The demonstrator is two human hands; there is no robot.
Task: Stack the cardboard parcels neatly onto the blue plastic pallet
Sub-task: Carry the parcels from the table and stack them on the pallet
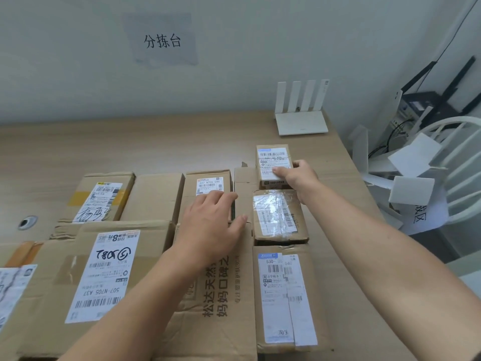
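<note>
Several cardboard parcels lie flat on a wooden table. My right hand grips a small labelled parcel at the far right of the group, thumb on its label. My left hand rests with relaxed fingers across a mid-sized parcel and a long printed box. A taped parcel lies just below the small one, and a labelled box below that. A big parcel with handwritten numbers lies at the left. No blue pallet is in view.
A white router stands at the table's far right corner. A white chair with foam pieces and a black device stand right of the table. A paper sign hangs on the wall. A cable hole is at the left.
</note>
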